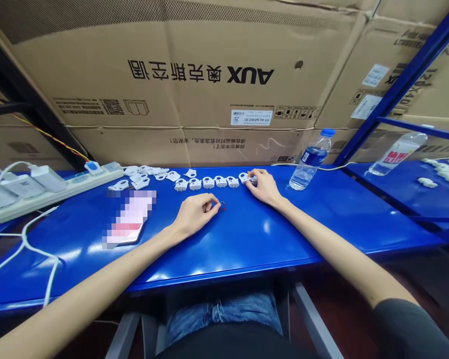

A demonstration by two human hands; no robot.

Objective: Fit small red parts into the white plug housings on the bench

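Note:
On the blue table (247,239), my left hand (195,212) rests with its fingertips pinched on a small red ring (222,206). Farther back, my right hand (264,185) grips a small white plastic part (244,177) at the right end of a row of similar white parts (208,183). More white parts (140,178) lie scattered to the left of the row.
A phone (129,222) lies left of my left hand. A power strip (56,187) with chargers and white cables sits at the far left. A water bottle (310,160) stands right of my right hand, another bottle (396,153) lies beyond. Cardboard boxes (194,80) wall the back.

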